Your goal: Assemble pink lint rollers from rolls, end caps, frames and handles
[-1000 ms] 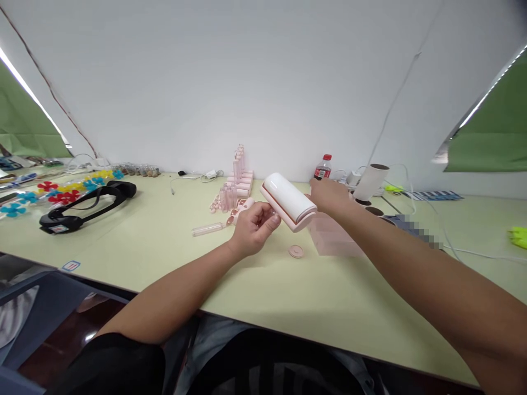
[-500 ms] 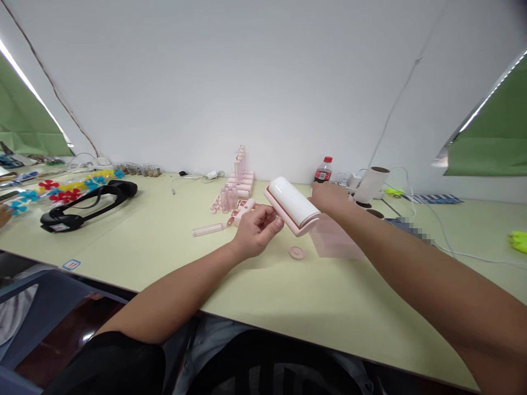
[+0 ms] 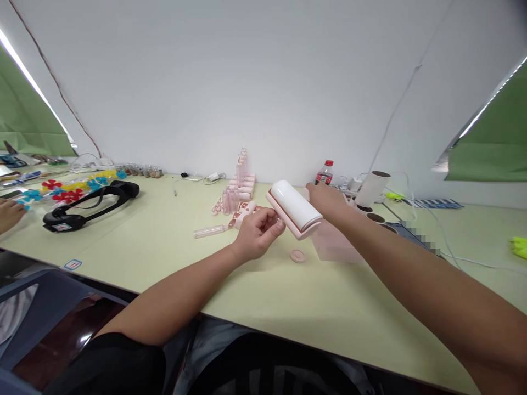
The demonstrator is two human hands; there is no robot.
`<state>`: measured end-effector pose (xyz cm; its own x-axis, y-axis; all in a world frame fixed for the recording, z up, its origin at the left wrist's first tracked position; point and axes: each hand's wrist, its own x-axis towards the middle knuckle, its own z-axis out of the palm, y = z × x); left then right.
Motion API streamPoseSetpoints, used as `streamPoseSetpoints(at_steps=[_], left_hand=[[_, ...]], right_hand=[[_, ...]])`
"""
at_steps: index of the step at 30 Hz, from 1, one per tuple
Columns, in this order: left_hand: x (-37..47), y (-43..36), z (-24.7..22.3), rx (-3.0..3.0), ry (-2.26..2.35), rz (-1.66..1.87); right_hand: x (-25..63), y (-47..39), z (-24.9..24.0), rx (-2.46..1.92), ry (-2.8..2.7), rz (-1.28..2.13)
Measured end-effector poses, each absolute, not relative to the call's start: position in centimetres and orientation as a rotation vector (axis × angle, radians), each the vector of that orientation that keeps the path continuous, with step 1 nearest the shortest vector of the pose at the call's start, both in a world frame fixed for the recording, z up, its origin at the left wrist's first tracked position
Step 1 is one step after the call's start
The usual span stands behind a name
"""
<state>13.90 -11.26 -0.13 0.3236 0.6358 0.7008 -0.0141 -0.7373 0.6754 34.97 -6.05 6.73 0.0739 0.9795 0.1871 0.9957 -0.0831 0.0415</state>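
A white roll (image 3: 294, 206) sits in a pink holder (image 3: 285, 218), tilted above the table. My left hand (image 3: 259, 233) is closed at the holder's lower left side and holds it up. My right hand (image 3: 327, 198) reaches over the far side of a translucent pink box (image 3: 337, 244); its fingertips are hidden, so what it holds cannot be made out. Below the roll a round pink disc (image 3: 297, 256) lies flat on the table. Left of my left hand are a clear tube (image 3: 209, 231) and a group of pink parts (image 3: 242, 186).
A cola bottle (image 3: 324, 173) and an upright cardboard tube (image 3: 372, 189) stand behind my right arm. On the left lie a black headset (image 3: 90, 206) and coloured flowers (image 3: 68, 196). Another person's hand (image 3: 10, 214) shows at the left edge.
My right hand has shifted slightly left behind the pink box. The other person's hand has come further into view at the left. The holder stays in my left hand.
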Motion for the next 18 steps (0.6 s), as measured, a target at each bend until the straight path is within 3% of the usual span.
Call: streamPoseSetpoints(at_steps=[8, 18], left_hand=[[13.8, -11.4, -0.1, 2.173, 0.52, 1.296], [13.9, -11.3, -0.5, 2.348, 0.577, 1.091]], right_hand=[[36.4, -12.0, 8.6, -1.513, -1.593, 0.167], [37.6, -17.0, 3.1, -1.077, -1.45, 0.286]])
